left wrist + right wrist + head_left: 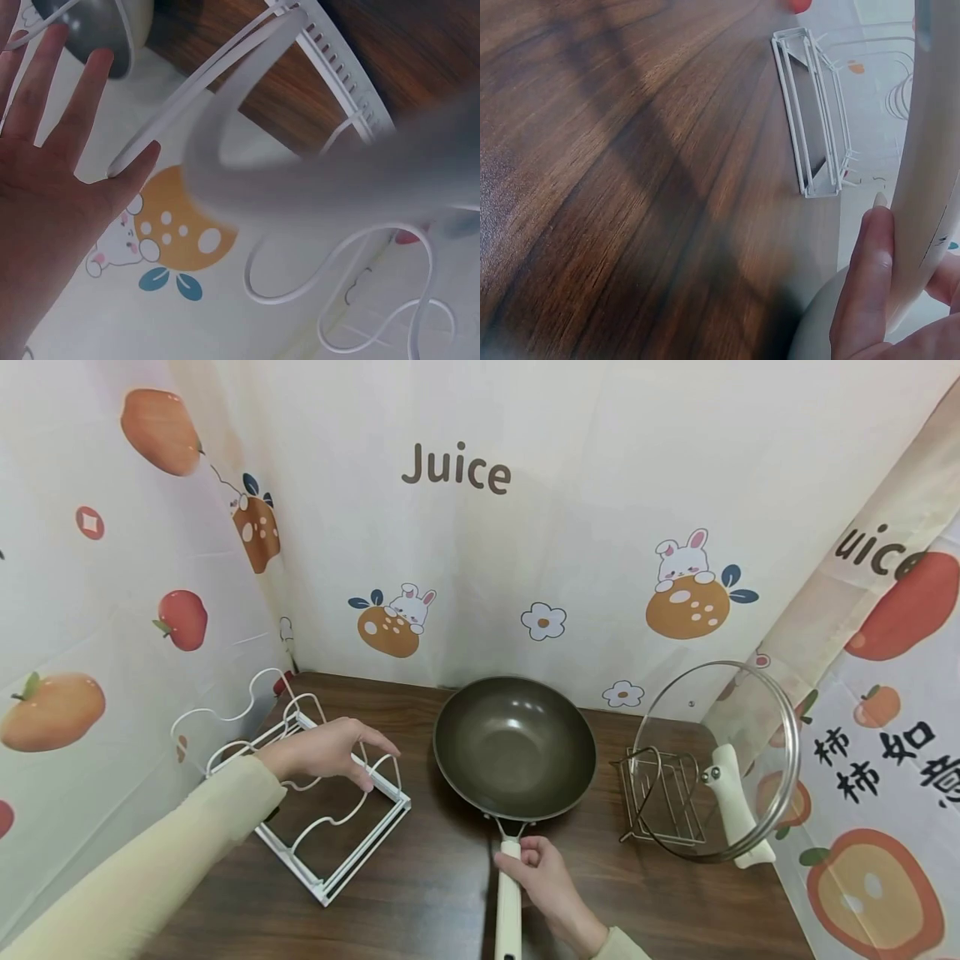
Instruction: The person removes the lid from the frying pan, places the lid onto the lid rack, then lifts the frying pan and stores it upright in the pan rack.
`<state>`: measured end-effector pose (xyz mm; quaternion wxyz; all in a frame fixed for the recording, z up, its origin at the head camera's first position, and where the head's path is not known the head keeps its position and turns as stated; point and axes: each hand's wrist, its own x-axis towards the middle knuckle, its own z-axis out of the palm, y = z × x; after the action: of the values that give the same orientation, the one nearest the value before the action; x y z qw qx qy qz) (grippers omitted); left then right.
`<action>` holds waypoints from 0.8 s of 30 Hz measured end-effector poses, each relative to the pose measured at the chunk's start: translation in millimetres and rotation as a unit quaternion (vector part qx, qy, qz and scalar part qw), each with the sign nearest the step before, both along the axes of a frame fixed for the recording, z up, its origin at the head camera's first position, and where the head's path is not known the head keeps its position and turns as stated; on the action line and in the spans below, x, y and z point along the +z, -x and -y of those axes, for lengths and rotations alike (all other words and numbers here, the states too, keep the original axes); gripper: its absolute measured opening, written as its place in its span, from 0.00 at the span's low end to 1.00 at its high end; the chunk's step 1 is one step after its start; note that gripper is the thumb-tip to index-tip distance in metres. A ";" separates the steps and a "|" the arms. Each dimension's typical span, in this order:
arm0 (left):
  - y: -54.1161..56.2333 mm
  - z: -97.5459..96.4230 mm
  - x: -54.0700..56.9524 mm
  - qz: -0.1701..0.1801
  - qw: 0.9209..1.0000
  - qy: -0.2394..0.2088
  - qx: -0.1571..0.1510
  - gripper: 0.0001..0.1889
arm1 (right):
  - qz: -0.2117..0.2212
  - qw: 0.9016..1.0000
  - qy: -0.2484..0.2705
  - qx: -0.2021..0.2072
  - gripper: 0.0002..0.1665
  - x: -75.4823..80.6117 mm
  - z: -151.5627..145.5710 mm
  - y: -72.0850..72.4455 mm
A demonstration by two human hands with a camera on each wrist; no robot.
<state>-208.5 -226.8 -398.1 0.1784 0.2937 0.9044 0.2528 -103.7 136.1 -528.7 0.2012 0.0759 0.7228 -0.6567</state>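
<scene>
A dark wok (517, 747) with a cream handle (508, 902) sits at the middle of the table, its handle toward me. My right hand (551, 885) grips the handle near the pan end, thumb on top; the right wrist view shows the fingers (866, 281) against its side. On the left stands a white wire rack (363, 847) with wavy upright loops. Over its right part hovers my left hand (326, 750), fingers spread and holding nothing. In the left wrist view the thumb (139, 172) lies right by a white wire loop.
At the right a glass lid (678, 735) with a cream handle (738, 810) leans upright in a small metal wire rack (667, 835). Behind the brown wooden table (427, 893) hangs a white curtain (465, 552) printed with fruit and rabbits, and it closes both sides too.
</scene>
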 end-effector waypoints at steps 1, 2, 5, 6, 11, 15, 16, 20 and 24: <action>0.4 0.2 -0.3 0.001 1.000 0.001 0.000 0.27 | 0.000 1.000 0.000 0.000 0.31 0.2 0.1 0.2; 0.8 0.3 -0.5 0.002 1.000 0.002 0.001 0.27 | 0.000 1.000 -0.001 0.002 0.31 0.4 0.1 0.3; 0.9 0.7 -1.1 -0.001 1.000 0.004 -0.001 0.27 | 0.000 1.000 -0.002 0.004 0.31 0.7 0.3 0.4; 0.8 0.6 -1.2 -0.006 1.000 0.004 -0.002 0.27 | 0.001 1.000 -0.001 0.004 0.31 0.7 0.3 0.4; 0.2 -2.8 0.6 -0.021 1.000 0.001 -0.005 0.26 | 0.005 1.000 -0.001 0.005 0.32 -0.2 -0.1 0.1; 2.2 -8.3 2.9 -0.012 1.000 -0.001 0.010 0.26 | 0.003 1.000 -0.003 0.004 0.32 -0.8 0.1 -0.1; 3.1 -9.7 3.1 -0.010 1.000 0.002 0.014 0.26 | 0.002 1.000 -0.002 0.003 0.32 -0.9 0.3 -0.2; 8.2 -13.1 1.6 -0.005 1.000 0.010 0.030 0.26 | 0.002 1.000 0.005 0.000 0.31 -0.8 1.1 -0.8; 15.3 -14.9 -1.1 -0.006 0.999 0.007 0.038 0.27 | 0.002 1.000 0.009 -0.001 0.31 -0.8 0.9 -1.1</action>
<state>-223.8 -211.9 -399.2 0.1653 0.2595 0.9178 0.2511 -102.7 135.2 -529.5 0.2027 0.0762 0.7167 -0.6630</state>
